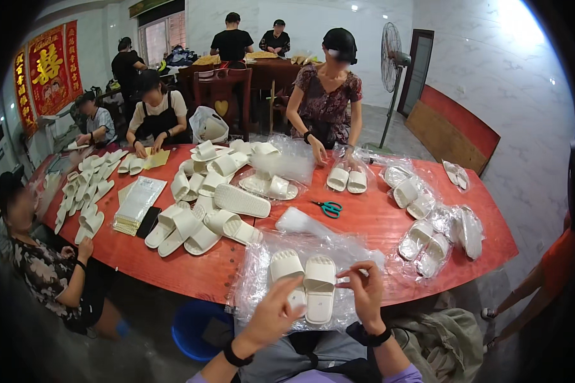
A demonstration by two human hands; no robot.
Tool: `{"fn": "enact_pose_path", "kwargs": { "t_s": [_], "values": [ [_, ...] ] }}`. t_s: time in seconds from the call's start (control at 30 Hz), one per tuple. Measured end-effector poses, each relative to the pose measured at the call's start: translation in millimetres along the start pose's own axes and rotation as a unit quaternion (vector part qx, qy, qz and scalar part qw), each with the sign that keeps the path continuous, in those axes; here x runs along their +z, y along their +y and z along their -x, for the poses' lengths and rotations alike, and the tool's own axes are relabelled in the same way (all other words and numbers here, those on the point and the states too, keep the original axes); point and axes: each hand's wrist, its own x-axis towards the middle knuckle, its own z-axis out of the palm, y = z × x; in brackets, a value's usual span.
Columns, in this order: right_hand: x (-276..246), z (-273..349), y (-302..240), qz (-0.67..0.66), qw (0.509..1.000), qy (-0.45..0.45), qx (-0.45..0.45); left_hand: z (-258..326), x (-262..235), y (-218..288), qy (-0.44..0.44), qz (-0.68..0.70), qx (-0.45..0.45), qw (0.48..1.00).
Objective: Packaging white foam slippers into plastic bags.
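Observation:
In front of me, a pair of white slippers lies side by side on clear plastic bags [252, 281] at the table's near edge. My left hand [271, 316] is over the left slipper [286, 263] and hides part of its sole; its fingers are apart, slightly blurred, with nothing seen in them. Beside the right slipper [319, 271], my right hand [365, 290] is raised with bent fingers apart, the fingertips close to the strap's edge. I cannot tell whether they touch it. No object shows between those fingers.
Loose white slippers [241, 200] pile up on the red table [191, 274] to the left. Teal-handled scissors [329, 209] lie beyond the bags, and bagged slippers [423, 247] to the right. A blue bin [198, 329] stands below. Across the table, a person [329, 96] handles another bagged pair.

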Motion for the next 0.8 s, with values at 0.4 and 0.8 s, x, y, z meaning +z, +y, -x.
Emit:
{"fn": "enact_pose_path", "kwargs": {
  "t_s": [0.4,0.8],
  "values": [
    [-51.2,30.4,-23.3,-0.095,0.984,0.138,0.067,30.1,9.0,-37.7,-0.197,0.085,-0.147,0.965],
    [-89.0,32.6,4.0,-0.109,0.974,0.171,0.097,42.6,6.3,-32.0,-0.076,-0.252,0.111,0.958]
  ]
}}
